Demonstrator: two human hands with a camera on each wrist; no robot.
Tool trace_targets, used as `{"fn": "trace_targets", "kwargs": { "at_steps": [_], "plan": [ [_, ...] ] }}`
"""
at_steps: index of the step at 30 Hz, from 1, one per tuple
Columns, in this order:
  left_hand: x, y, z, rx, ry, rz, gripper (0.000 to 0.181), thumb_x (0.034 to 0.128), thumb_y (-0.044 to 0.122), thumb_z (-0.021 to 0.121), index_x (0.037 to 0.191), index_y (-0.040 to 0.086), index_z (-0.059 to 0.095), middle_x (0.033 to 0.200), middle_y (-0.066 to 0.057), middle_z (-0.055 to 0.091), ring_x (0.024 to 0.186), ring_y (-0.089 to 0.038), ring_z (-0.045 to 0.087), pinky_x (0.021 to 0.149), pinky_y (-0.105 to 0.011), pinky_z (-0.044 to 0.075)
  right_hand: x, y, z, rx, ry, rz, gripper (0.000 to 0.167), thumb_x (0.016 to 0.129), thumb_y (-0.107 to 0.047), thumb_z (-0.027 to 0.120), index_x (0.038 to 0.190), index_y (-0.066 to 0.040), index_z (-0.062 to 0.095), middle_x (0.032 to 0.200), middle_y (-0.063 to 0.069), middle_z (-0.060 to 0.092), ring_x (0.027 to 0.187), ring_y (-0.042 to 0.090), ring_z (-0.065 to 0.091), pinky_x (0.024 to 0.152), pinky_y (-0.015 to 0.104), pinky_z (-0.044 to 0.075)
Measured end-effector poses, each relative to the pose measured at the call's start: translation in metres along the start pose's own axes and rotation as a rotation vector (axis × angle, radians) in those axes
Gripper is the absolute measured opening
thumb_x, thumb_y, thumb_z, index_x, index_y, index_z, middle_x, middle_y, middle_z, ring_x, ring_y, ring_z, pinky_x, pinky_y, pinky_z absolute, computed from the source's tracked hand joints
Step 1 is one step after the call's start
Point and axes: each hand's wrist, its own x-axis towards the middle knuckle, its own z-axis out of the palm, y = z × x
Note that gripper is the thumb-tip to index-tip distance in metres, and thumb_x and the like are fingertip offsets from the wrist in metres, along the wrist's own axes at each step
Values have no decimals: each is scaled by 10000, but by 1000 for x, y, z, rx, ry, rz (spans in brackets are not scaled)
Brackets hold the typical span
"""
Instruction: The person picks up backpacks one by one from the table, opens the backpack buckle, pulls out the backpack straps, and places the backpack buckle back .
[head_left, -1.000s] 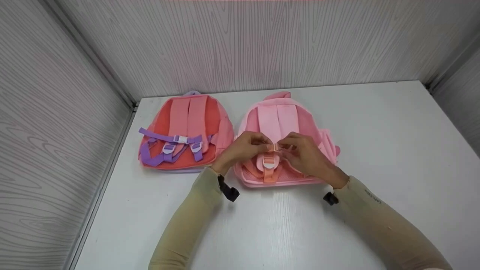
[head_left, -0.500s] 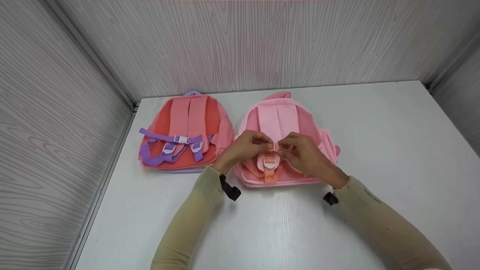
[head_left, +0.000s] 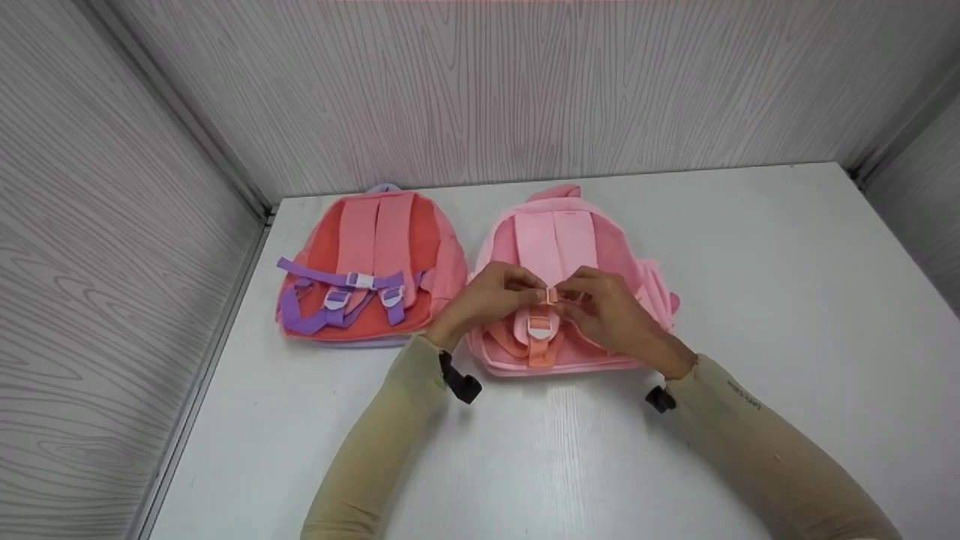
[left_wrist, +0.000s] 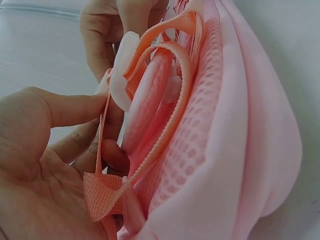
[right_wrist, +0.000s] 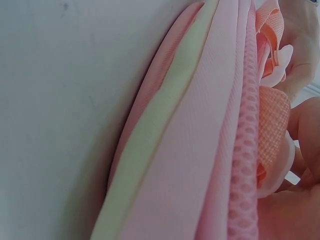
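A light pink backpack (head_left: 555, 232) lies on the table with its shoulder straps facing up. Over its lower middle, my two hands meet at a small pale buckle (head_left: 551, 295) on orange webbing. From the left, my left hand (head_left: 502, 291) pinches the orange strap (left_wrist: 102, 135) beside the buckle between thumb and fingers. My right hand (head_left: 607, 309) pinches the buckle's other side; its fingertips are partly hidden. Just below hangs a white strap adjuster (head_left: 538, 328). Mesh back padding (right_wrist: 243, 165) shows close up in the right wrist view.
Left of the pink bag lies a coral backpack (head_left: 394, 232) with purple straps (head_left: 307, 319) and a joined white buckle (head_left: 361, 280). Both bags rest on a white table (head_left: 510, 465). Grey wood-grain panels (head_left: 480, 90) stand behind and at the sides.
Almost nothing differs. Both hands stay at the buckle in the same pinch, and both backpacks lie where they were.
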Motion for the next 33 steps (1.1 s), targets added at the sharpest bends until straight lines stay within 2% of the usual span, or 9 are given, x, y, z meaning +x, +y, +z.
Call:
{"fn": "trace_targets", "kwargs": {
  "at_steps": [3,8,13,21,33],
  "plan": [
    [-1,1,-1,25,-7,3,208,1045,177,690,1206,94,792,1169,-59,760,1059,-186,661,1014,-340,558,0,-1,-1,6,1,-2,240,963,-131,809,1199,-86,811,1020,42,741,910,175,688,802,366,612],
    [-3,3,-4,79,-19,-31,244,1064,221,669,1246,99,775,1198,-58,750,1066,-186,651,1011,-342,561,0,-1,-2,0,12,-24,235,961,-106,806,1192,-62,809,1018,67,750,910,188,706,793,367,614],
    [-3,2,-6,84,-32,-47,253,1069,210,658,1264,95,769,1221,-67,749,1075,-196,652,1020,-346,565,0,0,-1,-10,16,-31,229,958,-102,809,1181,-54,811,1013,75,756,904,194,708,786,370,613],
    [-4,-2,-5,80,-11,23,228,1058,153,652,1214,47,779,1135,-93,747,970,-167,638,886,-267,561,2,0,1,-22,44,-50,193,945,-70,812,1128,-9,813,976,109,754,862,228,704,735,376,589],
    [-3,0,-3,82,-10,-1,225,1065,166,644,1219,77,782,1157,-79,742,1003,-183,644,923,-295,567,1,0,0,-15,33,-28,210,945,-93,821,1150,-49,820,980,79,748,864,204,685,736,363,575]
  ]
}}
